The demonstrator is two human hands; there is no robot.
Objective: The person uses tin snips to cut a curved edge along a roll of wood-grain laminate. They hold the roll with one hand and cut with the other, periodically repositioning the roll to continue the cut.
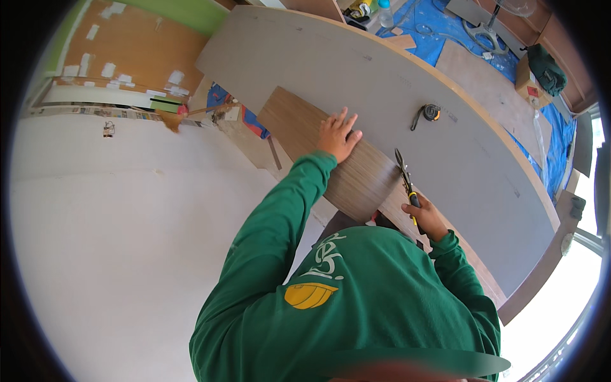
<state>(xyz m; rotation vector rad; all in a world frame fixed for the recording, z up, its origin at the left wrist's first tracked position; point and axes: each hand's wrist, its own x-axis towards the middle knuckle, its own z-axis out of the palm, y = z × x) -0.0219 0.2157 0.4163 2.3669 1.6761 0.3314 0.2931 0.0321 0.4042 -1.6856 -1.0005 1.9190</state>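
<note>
A brown wood-grain sheet [363, 181] lies over the near edge of a large grey board [318, 60]. My left hand [339, 135] rests flat on the sheet with its fingers spread. In my right hand [429, 218] is a pair of snips [405, 173] with black and yellow handles. The blades point away from me, beside the sheet's right end; I cannot tell whether they touch it. Another wood-grain strip [398, 210] shows below that end, partly hidden by my body and right hand.
A black and yellow tape measure [431, 113] with a strap lies on the grey board. Beyond the board, a blue tarp [429, 25] covers the floor, with a clear bottle [386, 14], a fan stand [487, 35] and a cardboard box [529, 83]. A white wall [127, 223] stands at left.
</note>
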